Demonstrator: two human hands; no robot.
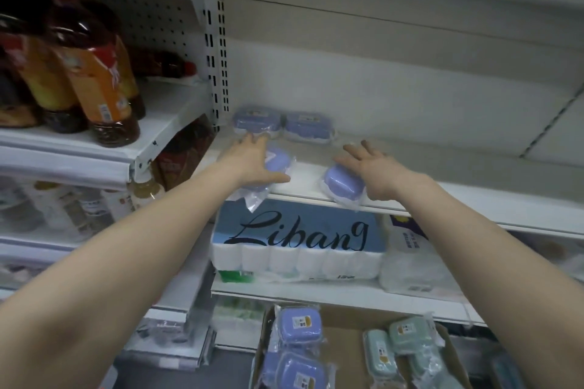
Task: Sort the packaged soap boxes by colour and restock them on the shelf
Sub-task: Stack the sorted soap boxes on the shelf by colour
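Softly rounded lilac boxes (343,183), crinkly wrap (252,203)

L hand (252,161) flat on a purple soap box (279,158), R hand (376,170) on a second purple box (339,181), both at shelf (306,177) front. 2 more purple boxes (256,118) behind, carton (347,354) w/ green boxes (409,336) below.

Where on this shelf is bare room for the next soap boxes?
Widest free patch: shelf right of the right hand, back to the wall. A narrow gap lies between the two front boxes. Crowded: left corner, two back boxes behind the left hand.
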